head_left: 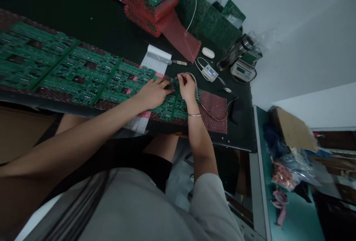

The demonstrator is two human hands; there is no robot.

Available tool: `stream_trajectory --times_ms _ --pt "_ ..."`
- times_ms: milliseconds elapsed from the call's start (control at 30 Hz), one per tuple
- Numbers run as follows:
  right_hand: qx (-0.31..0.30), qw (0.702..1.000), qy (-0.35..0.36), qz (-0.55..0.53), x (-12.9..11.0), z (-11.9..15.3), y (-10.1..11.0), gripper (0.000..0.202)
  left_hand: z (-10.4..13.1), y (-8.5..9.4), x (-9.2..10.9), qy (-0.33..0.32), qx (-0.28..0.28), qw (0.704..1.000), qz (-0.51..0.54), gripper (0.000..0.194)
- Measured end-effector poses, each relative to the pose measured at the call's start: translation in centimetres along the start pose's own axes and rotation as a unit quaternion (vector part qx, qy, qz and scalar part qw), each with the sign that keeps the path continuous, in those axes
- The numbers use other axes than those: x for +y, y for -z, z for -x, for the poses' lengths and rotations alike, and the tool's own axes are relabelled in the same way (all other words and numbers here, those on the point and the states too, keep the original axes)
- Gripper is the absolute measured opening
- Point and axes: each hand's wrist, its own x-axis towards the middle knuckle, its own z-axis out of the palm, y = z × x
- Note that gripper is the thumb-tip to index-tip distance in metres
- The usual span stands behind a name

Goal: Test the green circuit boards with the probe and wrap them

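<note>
A long row of green circuit boards (pixel 108 72) lies on red bubble wrap across the dark table. My left hand (pixel 155 92), with a ring on one finger, rests on the boards near the row's right end, fingers stretched out. Close beside it, my right hand (pixel 187 86) has thumb and fingers pinched together over the boards, on a bundle of thin wires (pixel 194 78) that loops up behind the knuckles. The tip of the wires is hidden by my fingers. Behind the hands, a small white device (pixel 210 73) with a lit screen has a cable attached.
Stacked boards in red bubble wrap (pixel 151 5) stand at the back. A knife-like tool (pixel 179 62) lies by white paper (pixel 154 65). To the right are a white mouse-shaped object (pixel 208 52), a glass bottle (pixel 235 52), a meter (pixel 242 71) and bubble wrap (pixel 215 113).
</note>
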Motion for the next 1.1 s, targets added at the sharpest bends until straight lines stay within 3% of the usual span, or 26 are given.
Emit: stream_trajectory --times_ms 133,267,367,467,633,867,1000,1100 --pt "-0.002 1.000 0.003 -0.011 -2.5 0.8 2.0 0.040 0.6 0.4 0.0 0.001 -0.019 1.000 -0.008 0.046" --pt "-0.047 0.998 0.047 0.004 -6.6 4.8 4.2 0.037 0.1 0.4 -0.5 -0.001 -0.028 1.000 0.008 0.047" --pt "-0.068 0.995 0.064 0.019 -8.3 8.3 4.3 0.038 0.0 0.4 -0.9 -0.004 -0.039 0.999 0.025 0.048" --pt "-0.082 0.994 0.061 0.042 -8.5 10.3 3.5 0.035 0.8 0.6 -1.2 -0.020 -0.035 0.997 0.059 0.053" --pt "-0.097 0.989 0.069 0.092 -8.2 10.8 2.8 0.030 5.8 2.1 -1.3 0.006 0.059 0.993 0.102 0.056" --pt "-0.108 0.987 0.056 0.104 -8.3 11.1 2.8 0.031 15.6 4.9 -1.1 0.042 0.112 0.985 0.127 0.039" --pt "-0.097 0.990 0.051 0.083 -8.0 11.0 2.6 0.036 18.7 4.2 -0.4 0.052 0.129 0.976 0.169 0.021" --pt "-0.083 0.992 0.057 0.074 -7.7 11.0 2.5 0.039 19.4 2.9 0.1 0.063 0.120 0.972 0.193 0.022"
